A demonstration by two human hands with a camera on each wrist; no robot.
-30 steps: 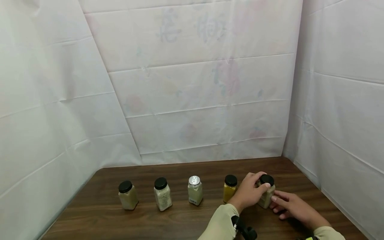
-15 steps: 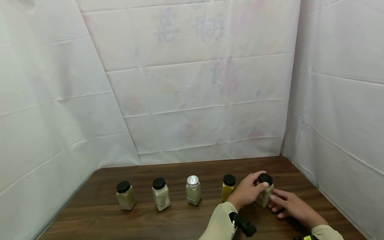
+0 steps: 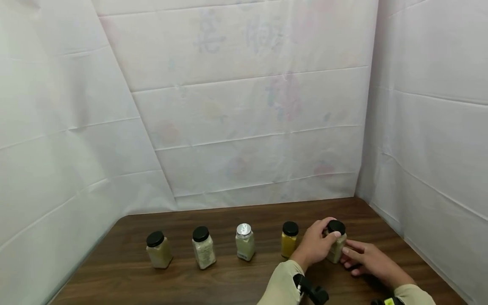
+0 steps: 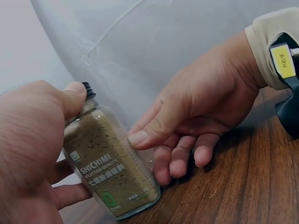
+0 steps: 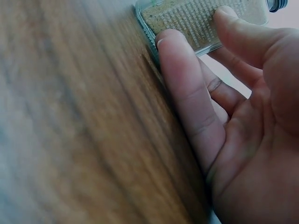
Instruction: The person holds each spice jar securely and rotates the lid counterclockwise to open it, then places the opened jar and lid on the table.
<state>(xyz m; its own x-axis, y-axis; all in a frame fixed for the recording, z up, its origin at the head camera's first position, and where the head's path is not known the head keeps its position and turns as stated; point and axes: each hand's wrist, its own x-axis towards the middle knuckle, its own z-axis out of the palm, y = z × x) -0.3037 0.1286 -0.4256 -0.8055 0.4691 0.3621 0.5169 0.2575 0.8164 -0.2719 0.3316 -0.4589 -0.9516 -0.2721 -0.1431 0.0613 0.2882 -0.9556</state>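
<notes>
A clear glass jar of shichimi seasoning (image 3: 336,250) with a black lid stands at the right end of a row of jars, on the wooden table. My left hand (image 3: 313,245) grips its upper part from the left, thumb near the neck in the left wrist view. From the other side my right hand (image 3: 375,263) pinches the jar's lower side, thumb (image 4: 140,137) on the printed side and other fingers at and behind the edge. "SHICHIMI" shows on the label side of the glass. In the right wrist view small printed text covers the jar's side (image 5: 187,25).
To the left stand a yellow-filled jar with a black lid (image 3: 289,245), a silver-lidded jar (image 3: 245,245), and two more black-lidded jars, one pale (image 3: 205,253) and one tan (image 3: 160,255). White cloth (image 3: 244,127) hangs behind and at both sides of the table (image 3: 126,271).
The head view has shifted slightly, so the whole scene sits a little further left. Both hands keep their places on the shichimi jar.
</notes>
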